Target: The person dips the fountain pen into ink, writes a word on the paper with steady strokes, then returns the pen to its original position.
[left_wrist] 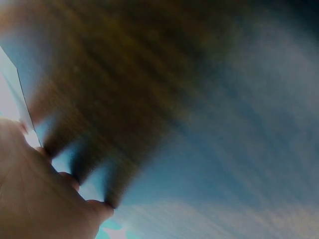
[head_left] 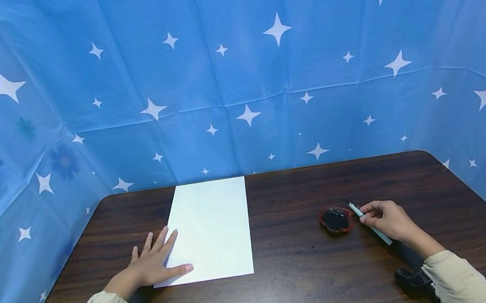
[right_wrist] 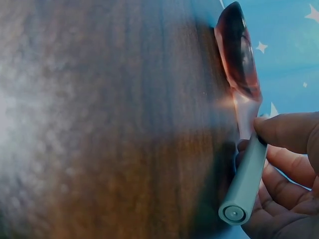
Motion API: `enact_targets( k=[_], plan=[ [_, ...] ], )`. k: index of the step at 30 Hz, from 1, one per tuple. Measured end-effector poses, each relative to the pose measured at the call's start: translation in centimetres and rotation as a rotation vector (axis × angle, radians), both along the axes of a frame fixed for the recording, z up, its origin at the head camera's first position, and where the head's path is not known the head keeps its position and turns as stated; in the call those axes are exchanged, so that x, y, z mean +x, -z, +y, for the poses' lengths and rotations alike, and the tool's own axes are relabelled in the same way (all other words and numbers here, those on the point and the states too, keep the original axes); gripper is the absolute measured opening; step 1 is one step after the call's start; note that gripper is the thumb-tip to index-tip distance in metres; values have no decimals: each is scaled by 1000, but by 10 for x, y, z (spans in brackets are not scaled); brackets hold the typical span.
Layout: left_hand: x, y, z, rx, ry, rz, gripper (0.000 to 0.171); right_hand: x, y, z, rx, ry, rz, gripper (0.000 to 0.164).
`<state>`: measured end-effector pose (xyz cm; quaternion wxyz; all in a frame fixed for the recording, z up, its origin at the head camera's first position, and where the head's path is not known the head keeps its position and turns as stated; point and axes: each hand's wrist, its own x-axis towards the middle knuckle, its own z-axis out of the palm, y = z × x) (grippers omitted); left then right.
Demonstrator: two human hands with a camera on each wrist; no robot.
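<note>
White paper (head_left: 212,228) lies bare under one spread hand, the pen well off to its right.

From my remote seat I judge the work barely begun: the sheet is placed and the pen (head_left: 380,233) is in hand, but I make out no mark, and pen and paper have yet to meet. The left hand (head_left: 154,266) rests across the sheet's left edge, fingers straight and fanned, gripping nothing. Well right of the sheet, the right hand (head_left: 391,218) pinches the pen between thumb and fingers, its dark tip just beside a red-rimmed dish (head_left: 335,220) with dark contents. That dish sits between sheet and right hand, so I'd count it the one obstacle. Dark specks dot the desk (head_left: 295,289) right of the sheet; a starry blue backdrop (head_left: 231,70) hangs behind it.
</note>
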<state>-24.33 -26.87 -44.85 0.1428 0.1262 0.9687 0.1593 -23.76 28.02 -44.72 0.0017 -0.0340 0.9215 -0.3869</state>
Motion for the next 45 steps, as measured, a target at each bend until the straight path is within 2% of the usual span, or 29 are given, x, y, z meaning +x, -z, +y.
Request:
enact_targets(
  k=[5,10,13,24,30,36,41,45],
  plan=[
    [-2,4,-2,-8,-2,-1,108,1,-4,0,-15,5,-8,24],
    [-7,16,-8,8,-1,15,109,0,-9,2,-33,-1,-14,26],
    [-7,17,-8,9,-8,20,110,1,-12,3,-42,-10,-3,29],
    [0,1,-1,20,1,-2,107,2,-19,5,-101,-16,-11,32],
    [-1,0,1,13,0,-12,107,3,-23,6,-192,-38,-25,38],
    [-2,4,-2,19,4,-13,109,5,-26,7,-301,-81,-38,40],
    [-6,10,-6,15,6,-13,111,5,-26,8,-348,-84,-88,41],
    [-8,13,-8,29,4,-7,111,6,-24,10,-459,-96,-138,49]
  ],
)
